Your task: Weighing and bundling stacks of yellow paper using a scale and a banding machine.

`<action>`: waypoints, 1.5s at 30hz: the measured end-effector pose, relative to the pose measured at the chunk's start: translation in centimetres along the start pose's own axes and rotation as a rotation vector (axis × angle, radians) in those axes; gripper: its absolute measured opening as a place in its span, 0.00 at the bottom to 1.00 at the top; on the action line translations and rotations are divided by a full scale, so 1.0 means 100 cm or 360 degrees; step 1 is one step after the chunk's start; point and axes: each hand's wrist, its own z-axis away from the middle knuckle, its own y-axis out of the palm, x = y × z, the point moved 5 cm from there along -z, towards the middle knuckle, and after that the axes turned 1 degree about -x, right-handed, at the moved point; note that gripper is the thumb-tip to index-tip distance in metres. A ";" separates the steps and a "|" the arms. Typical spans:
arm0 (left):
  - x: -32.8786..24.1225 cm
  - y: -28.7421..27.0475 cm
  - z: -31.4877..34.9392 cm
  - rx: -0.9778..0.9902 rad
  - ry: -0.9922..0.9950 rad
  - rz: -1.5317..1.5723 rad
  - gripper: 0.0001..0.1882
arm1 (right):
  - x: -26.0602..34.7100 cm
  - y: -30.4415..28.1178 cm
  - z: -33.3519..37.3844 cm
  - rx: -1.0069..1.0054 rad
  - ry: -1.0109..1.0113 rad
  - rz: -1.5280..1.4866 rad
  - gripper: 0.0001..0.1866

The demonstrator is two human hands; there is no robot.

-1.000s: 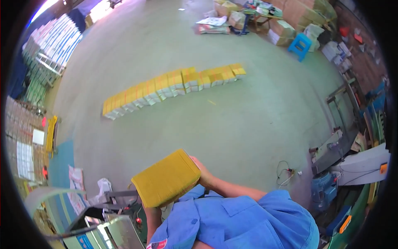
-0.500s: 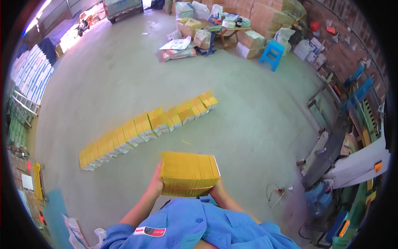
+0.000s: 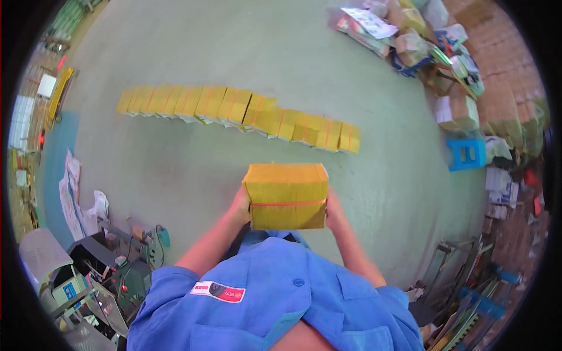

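Note:
Between my two hands I carry a thick, block-shaped bundle of yellow paper [image 3: 287, 186] with a red band round it. My left hand [image 3: 240, 206] presses on its left side and my right hand [image 3: 333, 210] on its right side; the bundle hides part of the fingers. It is held in front of my body, above the floor. Beyond it, a long row of similar yellow bundles [image 3: 208, 104] stands on the floor, each close against its neighbour, several with red bands and white lower edges.
A blue stool [image 3: 466, 154] stands at the right, near stacked cartons [image 3: 497, 108] and a littered table. At lower left is a machine [image 3: 126, 281] with cables. Metal frames [image 3: 459, 263] stand at lower right. Papers and bags [image 3: 369, 29] lie at upper right.
I have turned to the left, so the row and the cartons have swung clockwise across the view. The bundle stays in both hands, and its banded side now faces me more squarely.

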 end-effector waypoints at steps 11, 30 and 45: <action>0.040 0.013 -0.217 -0.0351 -0.0162 0.0472 0.28 | 0.077 -0.020 -0.286 0.0177 0.0259 0.0688 0.36; 0.093 -0.096 -0.561 -0.0707 -0.0109 0.1376 0.37 | 0.033 0.117 -0.705 0.0796 0.0061 0.1965 0.35; 0.104 -0.105 -0.559 -0.0796 -0.0333 0.1102 0.41 | 0.007 0.036 -0.686 0.0053 0.0528 0.0224 0.40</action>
